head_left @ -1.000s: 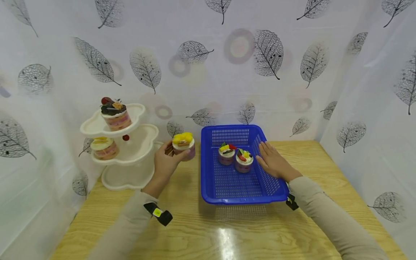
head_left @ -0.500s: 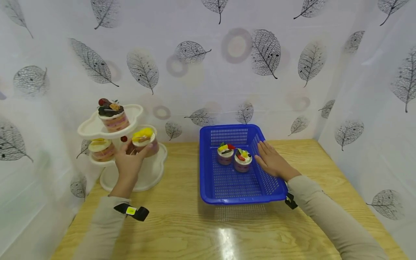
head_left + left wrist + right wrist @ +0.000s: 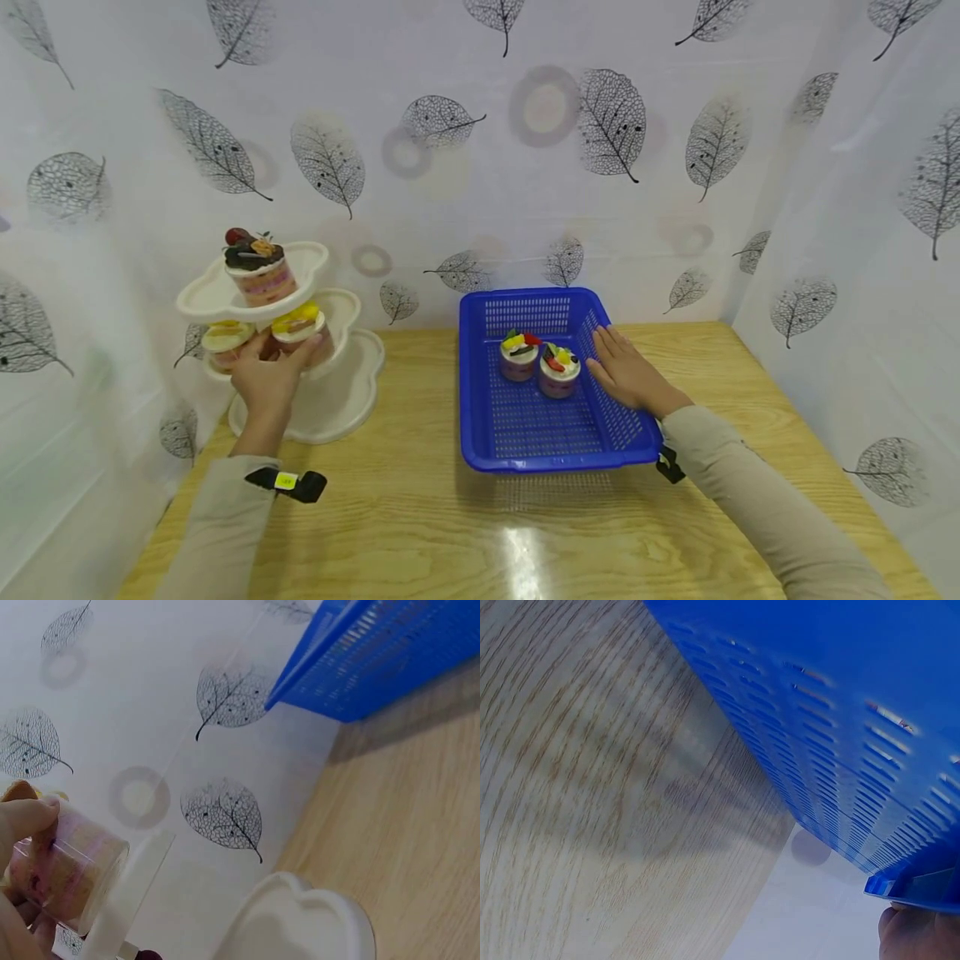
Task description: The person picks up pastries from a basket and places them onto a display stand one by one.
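My left hand (image 3: 264,382) pinches a mango-topped dessert cup (image 3: 309,335) between thumb and fingers, over the middle tier of a white tiered stand (image 3: 341,400). In the left wrist view the clear cup (image 3: 75,866) shows pink and tan layers, its base right at the tier's edge (image 3: 131,896). Beside it on that tier sits another yellow-topped cup (image 3: 227,340), partly hidden by the hand. A chocolate-topped cup (image 3: 261,273) stands on the top tier. My right hand (image 3: 630,371) rests with straight fingers on the right rim of a blue basket (image 3: 555,462).
Inside the basket stand two fruit-topped dessert cups (image 3: 519,358), close together. The stand's lowest tier, near the wooden table (image 3: 420,517), bears no cup in view. A white leaf-print curtain (image 3: 465,200) hangs behind and along both sides.
My left hand has carried the mango-topped cup leftward from beside the basket, then down onto or just over the stand's middle tier. My right hand stays at the basket rim.
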Available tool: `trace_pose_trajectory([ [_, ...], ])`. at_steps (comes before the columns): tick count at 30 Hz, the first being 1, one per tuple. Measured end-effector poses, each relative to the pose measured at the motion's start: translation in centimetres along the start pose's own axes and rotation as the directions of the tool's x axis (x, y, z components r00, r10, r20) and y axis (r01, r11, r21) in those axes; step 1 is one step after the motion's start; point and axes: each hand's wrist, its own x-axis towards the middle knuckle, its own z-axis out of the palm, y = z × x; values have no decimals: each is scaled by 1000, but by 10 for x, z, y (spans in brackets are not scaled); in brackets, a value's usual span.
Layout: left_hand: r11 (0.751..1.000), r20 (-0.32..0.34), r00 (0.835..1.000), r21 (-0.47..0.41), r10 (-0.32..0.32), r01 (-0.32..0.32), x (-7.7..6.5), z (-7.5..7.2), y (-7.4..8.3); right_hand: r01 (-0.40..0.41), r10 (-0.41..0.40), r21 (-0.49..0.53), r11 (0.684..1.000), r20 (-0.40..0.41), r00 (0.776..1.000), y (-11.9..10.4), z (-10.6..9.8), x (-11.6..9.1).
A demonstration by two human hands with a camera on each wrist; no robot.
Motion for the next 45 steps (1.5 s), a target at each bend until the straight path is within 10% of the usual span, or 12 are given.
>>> trace_pose_trajectory([
  [12,989,-4,1000,147,25,-24,4,-3,-14,8,-7,13,1000,-14,1000,0,1,-1],
  [23,967,16,984,181,180,-180,3,-1,-17,0,0,0,1000,-5,1000,2,-1,0],
  [45,955,66,985,242,159,-170,-2,-12,-15,-4,4,12,1000,-3,1000,2,2,-1],
])
